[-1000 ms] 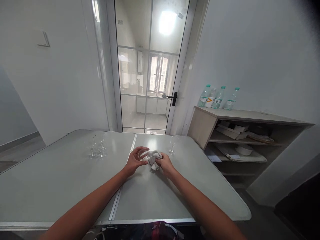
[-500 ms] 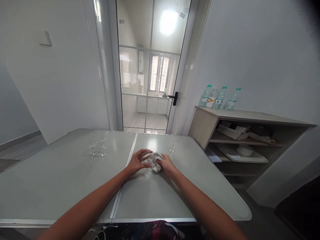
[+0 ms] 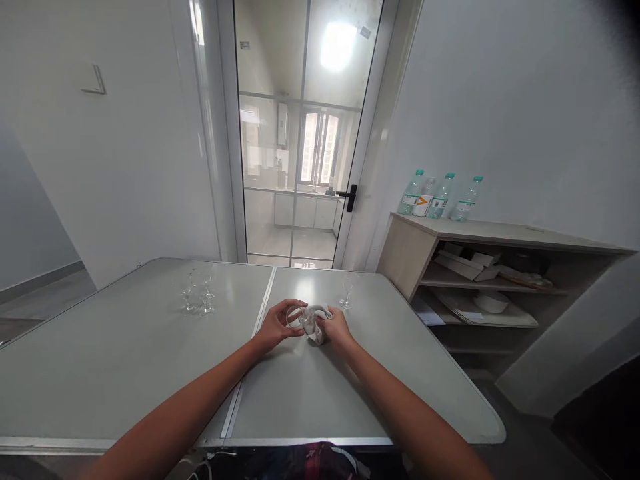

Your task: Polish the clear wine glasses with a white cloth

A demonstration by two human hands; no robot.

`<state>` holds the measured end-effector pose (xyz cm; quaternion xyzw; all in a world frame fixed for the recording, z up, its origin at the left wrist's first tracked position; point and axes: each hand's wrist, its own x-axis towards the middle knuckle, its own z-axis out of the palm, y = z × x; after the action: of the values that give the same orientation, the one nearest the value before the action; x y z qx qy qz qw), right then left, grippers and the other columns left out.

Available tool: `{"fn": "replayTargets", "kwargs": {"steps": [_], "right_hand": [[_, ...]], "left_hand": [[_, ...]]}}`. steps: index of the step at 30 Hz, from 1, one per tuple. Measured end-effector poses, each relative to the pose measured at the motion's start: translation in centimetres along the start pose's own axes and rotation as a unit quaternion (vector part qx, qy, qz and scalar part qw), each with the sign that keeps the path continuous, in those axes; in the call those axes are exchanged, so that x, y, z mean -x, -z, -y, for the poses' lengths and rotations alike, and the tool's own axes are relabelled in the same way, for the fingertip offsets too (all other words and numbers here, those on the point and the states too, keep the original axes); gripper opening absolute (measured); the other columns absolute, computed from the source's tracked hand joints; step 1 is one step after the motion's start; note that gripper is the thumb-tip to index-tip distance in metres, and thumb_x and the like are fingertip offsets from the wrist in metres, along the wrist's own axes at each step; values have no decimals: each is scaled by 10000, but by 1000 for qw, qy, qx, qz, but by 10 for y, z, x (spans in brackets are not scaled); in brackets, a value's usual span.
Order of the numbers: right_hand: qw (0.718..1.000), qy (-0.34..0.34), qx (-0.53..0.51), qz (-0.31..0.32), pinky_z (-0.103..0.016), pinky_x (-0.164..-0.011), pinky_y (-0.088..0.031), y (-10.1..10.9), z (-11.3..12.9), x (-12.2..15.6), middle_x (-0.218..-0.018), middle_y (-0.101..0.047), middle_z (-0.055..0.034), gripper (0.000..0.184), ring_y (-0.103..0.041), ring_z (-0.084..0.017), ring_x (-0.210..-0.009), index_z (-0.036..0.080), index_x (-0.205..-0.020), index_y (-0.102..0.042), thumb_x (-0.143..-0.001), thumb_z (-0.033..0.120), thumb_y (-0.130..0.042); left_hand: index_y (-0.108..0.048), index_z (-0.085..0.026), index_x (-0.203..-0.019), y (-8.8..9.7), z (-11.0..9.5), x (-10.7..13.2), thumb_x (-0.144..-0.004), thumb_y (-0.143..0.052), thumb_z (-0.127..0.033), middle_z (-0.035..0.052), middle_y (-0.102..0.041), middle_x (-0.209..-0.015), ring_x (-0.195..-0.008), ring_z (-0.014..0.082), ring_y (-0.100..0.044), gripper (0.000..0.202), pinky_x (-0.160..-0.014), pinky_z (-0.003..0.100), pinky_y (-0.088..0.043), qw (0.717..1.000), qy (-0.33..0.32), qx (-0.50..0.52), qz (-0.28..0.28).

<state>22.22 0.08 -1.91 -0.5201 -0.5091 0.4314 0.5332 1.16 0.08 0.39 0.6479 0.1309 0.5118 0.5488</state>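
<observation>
My left hand (image 3: 278,324) is closed round the rim end of a small clear stemmed glass (image 3: 296,317), which lies tilted on its side just above the table. My right hand (image 3: 334,325) is closed on a crumpled white-and-grey cloth (image 3: 315,331), pressed against the stem end of that glass. The cloth hides the glass's foot and part of the right fingers. Beyond my right hand, another clear stemmed glass (image 3: 347,293) stands upright. Several more stemmed glasses (image 3: 205,297) stand together on the left half of the table.
The grey-green table (image 3: 150,373) has a metal seam down its middle. A closed glass door (image 3: 300,153) with a black handle rises behind it. To the right, a wooden shelf unit (image 3: 407,257) carries several plastic bottles (image 3: 439,199) on top and boxes and trays inside.
The cloth has shifted slightly in my right hand around the stem end of the glass. Both hands keep nearly the same place and grip.
</observation>
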Motion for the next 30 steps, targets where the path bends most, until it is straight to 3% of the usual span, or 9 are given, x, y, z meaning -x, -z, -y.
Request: {"fn": "replayTargets", "kwargs": {"steps": [7,12,15,17,20,23,25,27,30], "right_hand": [[998,-4,57,-24,-283,-633,-443,-1,2,4,-694,-663,-8,257,-579,-188,-676,164,-786,-684,-617,354,-720],[988,57,127,-70,-313,-776,-466,3,20,11,-898,-686,-39,293,-600,-232,-870,199,-934,-717,-663,208,-606],[972,140,178,-68,-310,-856,-452,3,33,17,-1003,-658,-59,292,-596,-225,-944,213,-840,-721,-673,113,-503],[945,216,247,1,-296,-824,-448,3,38,22,-956,-654,-57,292,-606,-203,-879,209,-732,-709,-656,58,-471],[869,306,363,141,-287,-784,-446,0,41,28,-1001,-711,-45,401,-636,-185,-854,217,-845,-760,-660,1,-477],[768,373,444,271,-328,-914,-452,-6,44,33,-1205,-741,-58,472,-660,-223,-1079,229,-1036,-766,-687,-4,-551],[720,402,466,319,-375,-1033,-420,-9,46,37,-1349,-706,-74,521,-614,-250,-1252,235,-1157,-737,-712,6,-590],[709,408,478,320,-398,-1086,-394,-12,47,40,-1451,-651,-91,561,-580,-256,-1327,236,-1264,-691,-758,17,-589],[710,395,487,320,-377,-1067,-404,-16,47,46,-1419,-670,-97,514,-617,-244,-1275,229,-1281,-667,-810,43,-577]], "left_hand": [[-708,-234,-1214,-2,-5,-1,-642,-967,-159,113,-680,-1314,-1347,316,-588,632,-1209,579,-423,1000,6,-12,11],[-692,-240,-1246,8,-1,-5,-690,-946,-235,126,-694,-1308,-1270,311,-627,611,-1073,504,-529,998,-8,-36,-53],[-699,-243,-1257,15,2,-6,-698,-940,-279,128,-704,-1301,-1213,302,-646,610,-973,427,-547,990,-9,-93,-110],[-705,-245,-1250,17,3,-7,-704,-935,-296,121,-701,-1298,-1211,292,-637,595,-951,397,-539,984,-15,-118,-133],[-702,-245,-1222,17,3,-8,-715,-925,-319,115,-692,-1298,-1213,282,-628,559,-936,382,-543,982,-8,-123,-142],[-688,-243,-1210,16,3,-9,-707,-925,-350,116,-695,-1278,-1213,291,-629,567,-903,385,-559,981,9,-113,-159],[-686,-241,-1213,16,4,-10,-699,-927,-366,118,-702,-1267,-1221,301,-629,581,-898,393,-562,980,15,-111,-166],[-681,-239,-1232,17,6,-11,-704,-922,-377,125,-701,-1283,-1237,309,-625,596,-912,409,-561,981,19,-107,-161],[-659,-243,-1291,17,9,-13,-719,-914,-387,138,-685,-1337,-1266,318,-618,643,-939,435,-562,984,27,-97,-146]]}}
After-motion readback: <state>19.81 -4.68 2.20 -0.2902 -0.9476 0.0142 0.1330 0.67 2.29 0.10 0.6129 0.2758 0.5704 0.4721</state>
